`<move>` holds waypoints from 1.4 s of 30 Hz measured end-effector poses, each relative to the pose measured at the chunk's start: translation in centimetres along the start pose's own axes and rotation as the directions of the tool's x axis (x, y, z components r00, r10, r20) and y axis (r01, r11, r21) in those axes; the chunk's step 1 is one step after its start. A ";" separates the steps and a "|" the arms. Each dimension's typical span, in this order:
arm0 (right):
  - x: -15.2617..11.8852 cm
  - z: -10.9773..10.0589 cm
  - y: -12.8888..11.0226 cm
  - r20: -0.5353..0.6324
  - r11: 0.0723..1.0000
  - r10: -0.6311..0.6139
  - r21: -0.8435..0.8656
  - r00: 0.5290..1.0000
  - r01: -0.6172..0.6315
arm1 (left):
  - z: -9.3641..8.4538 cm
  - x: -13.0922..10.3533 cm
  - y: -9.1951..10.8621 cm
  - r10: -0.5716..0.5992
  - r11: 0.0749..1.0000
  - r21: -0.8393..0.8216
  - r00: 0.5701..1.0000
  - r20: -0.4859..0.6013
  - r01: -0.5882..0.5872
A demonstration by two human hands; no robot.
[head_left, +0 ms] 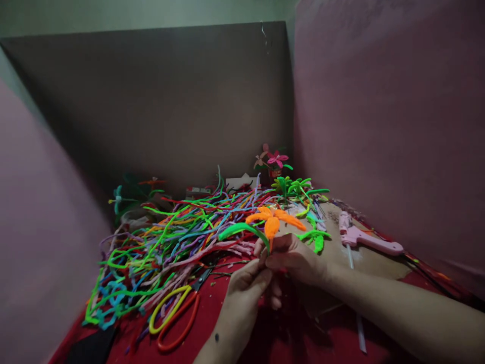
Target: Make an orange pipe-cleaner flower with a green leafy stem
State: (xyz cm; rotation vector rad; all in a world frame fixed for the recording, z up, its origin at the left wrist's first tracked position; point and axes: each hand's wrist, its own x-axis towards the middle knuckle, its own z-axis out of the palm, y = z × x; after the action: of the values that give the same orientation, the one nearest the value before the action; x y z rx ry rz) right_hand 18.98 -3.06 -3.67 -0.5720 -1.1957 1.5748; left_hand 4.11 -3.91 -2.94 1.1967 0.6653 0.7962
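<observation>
An orange pipe-cleaner flower (271, 226) stands upright between my hands, its petals spread above my fingers. Beside its stem a green pipe-cleaner leaf (242, 228) arches out to the left. My left hand (246, 288) pinches the stem from below, with thumb and fingers closed. Just above and to the right, my right hand (295, 258) has its thumb and fingers closed around the base of the flower and leaf. The lower part of the stem is mostly hidden by my fingers.
Left and behind lies a big heap of coloured pipe cleaners (182, 237). Scissors (180, 313) rest on the red cloth (212, 323). A pink glue gun (364, 237) with a glue stick (356, 303) sits on cardboard at right. Green pipe-cleaner leaves (299, 187) and a pink flower (278, 159) are behind.
</observation>
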 end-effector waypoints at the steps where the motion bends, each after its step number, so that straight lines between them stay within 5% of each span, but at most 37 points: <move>1: 0.1 0.0 0.1 -0.015 1.000 0.008 0.000 1.000 -0.008 | 0.2 0.1 0.0 0.012 1.000 0.023 0.999 -0.042 -0.011; 6: 0.4 0.2 -0.1 -0.142 0.999 -0.034 0.000 0.989 0.034 | 0.7 0.3 -0.5 0.112 0.982 0.178 0.962 -0.249 -0.068; 13: 0.1 0.9 -0.4 -0.088 0.979 -0.068 -0.199 0.994 0.050 | 0.5 0.0 0.2 0.109 0.981 0.184 0.948 -0.298 -0.055; 22: -0.1 0.5 -0.3 -0.126 0.965 -0.191 -0.207 0.974 0.162 | 0.2 0.3 0.3 0.028 0.990 -0.129 0.983 -0.181 -0.052; 27: 0.1 -0.3 0.3 -0.084 0.989 -0.134 -0.074 0.987 0.128 | 0.3 0.3 0.4 -0.040 0.935 -0.354 0.998 -0.043 0.023; 32: 0.2 0.2 -0.4 -0.034 0.991 -0.110 -0.084 0.993 0.107 | -0.3 0.3 0.3 -0.068 0.918 -0.384 0.993 0.092 0.098; 35: 0.3 0.7 -0.9 -0.095 0.993 -0.107 -0.069 0.990 0.101 | -0.3 0.3 0.5 -0.052 0.969 -0.242 0.998 0.027 0.057; 38: 0.4 1.0 -0.8 -0.173 0.999 -0.053 -0.011 0.983 0.052 | -0.1 0.1 0.6 0.131 0.978 0.181 0.979 -0.156 -0.102; 42: 0.3 1.1 -0.1 -0.254 1.000 -0.014 0.006 0.967 0.016 | -0.2 -0.2 0.0 0.525 0.627 0.725 0.842 -0.123 -0.285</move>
State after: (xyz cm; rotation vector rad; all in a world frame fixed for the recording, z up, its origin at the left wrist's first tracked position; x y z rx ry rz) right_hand 18.02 -3.26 -3.05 -0.7345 -0.9980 1.4437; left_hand 3.86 -4.00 -3.01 1.9795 1.0342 1.2138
